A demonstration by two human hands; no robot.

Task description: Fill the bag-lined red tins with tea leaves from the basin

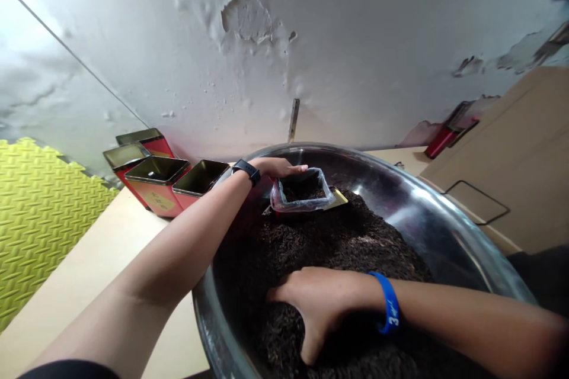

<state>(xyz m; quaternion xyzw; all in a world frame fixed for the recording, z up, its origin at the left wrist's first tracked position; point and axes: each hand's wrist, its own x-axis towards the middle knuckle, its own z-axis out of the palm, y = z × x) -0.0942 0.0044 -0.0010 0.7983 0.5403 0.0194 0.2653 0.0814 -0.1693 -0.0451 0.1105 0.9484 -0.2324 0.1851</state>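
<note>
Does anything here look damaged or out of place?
Yes: the white painted wall behind the big steel bowl is blistered and peeling, with flaked patches above the bowl and toward the right.

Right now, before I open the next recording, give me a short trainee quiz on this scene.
1. True or false: the right hand has its fingers pushed into the dark leaves.
2. The left hand touches: A the clear-lined container; B a blue wristband; C the wall.
3. How many open red tins stand beside the steel bowl?
Key: 1 true; 2 A; 3 four.
</note>
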